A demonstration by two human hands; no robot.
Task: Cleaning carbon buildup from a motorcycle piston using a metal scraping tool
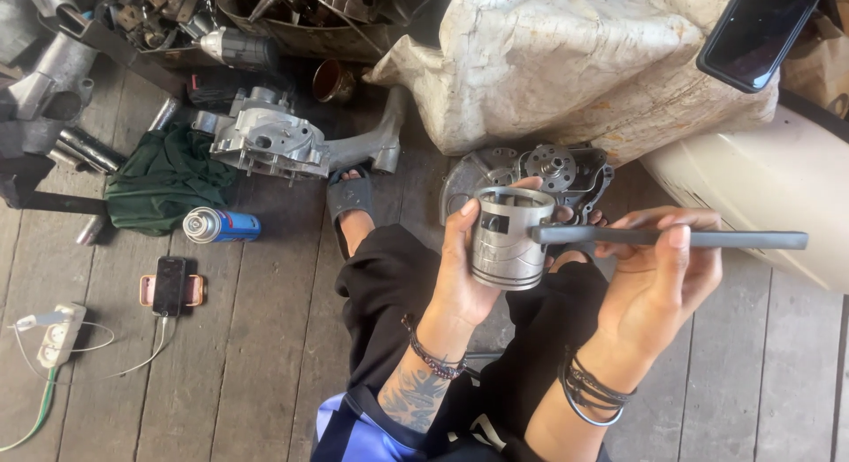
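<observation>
Head view: my left hand (pixel 464 281) wraps the ribbed silver metal piston (pixel 508 238), fingers closed round its skirt. My right hand (pixel 659 281) pinches a flat dark grey metal file (pixel 672 238), tip touching the piston's side. Just beyond the piston, a grey engine casing (pixel 566 175) on the wooden plank floor (pixel 248 338); far left, blue spray can (pixel 221 225).

The person's forearms are bare. The left hand (pixel 464 281), at the centre of the frame, has a band of dark beads at its wrist and a dark tattoo on the forearm below it. The right hand (pixel 654 281), to its right, wears several thin black cords and a ring-like bangle. Black trousers cover the legs, a blue-and-black top shows at the bottom edge, and a dark slide sandal is on the foot above the left knee.
</observation>
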